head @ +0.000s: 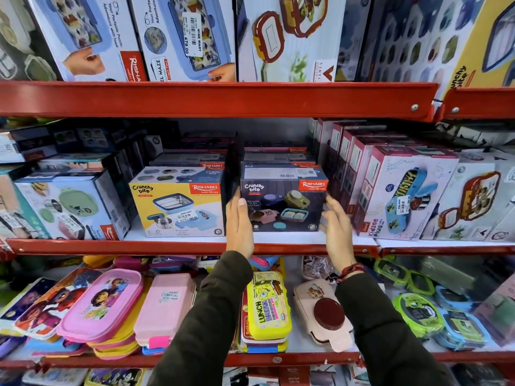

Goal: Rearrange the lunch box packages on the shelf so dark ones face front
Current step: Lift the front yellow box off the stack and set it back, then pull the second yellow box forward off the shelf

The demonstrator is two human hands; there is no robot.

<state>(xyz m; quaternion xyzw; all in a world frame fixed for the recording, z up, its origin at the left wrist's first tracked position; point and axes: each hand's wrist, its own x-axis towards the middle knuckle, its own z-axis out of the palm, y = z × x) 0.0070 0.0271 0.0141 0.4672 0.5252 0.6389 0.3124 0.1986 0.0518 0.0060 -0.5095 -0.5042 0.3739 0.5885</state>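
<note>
A dark navy lunch box package (282,201) stands at the front of the middle shelf (195,246), its dark face outward. My left hand (239,224) lies flat against its left side. My right hand (335,227) is at its right side, fingers spread, and contact there is unclear. To the left, a yellow and white package (178,203) of the same brand stands at the front. Several similar packages (274,157) are stacked behind both.
Pink and white boxes (401,190) crowd the right of the dark package, and a white and green box (69,207) stands at the left. Above runs a red shelf lip (217,98). Loose plastic lunch boxes (266,305) fill the shelf below my forearms.
</note>
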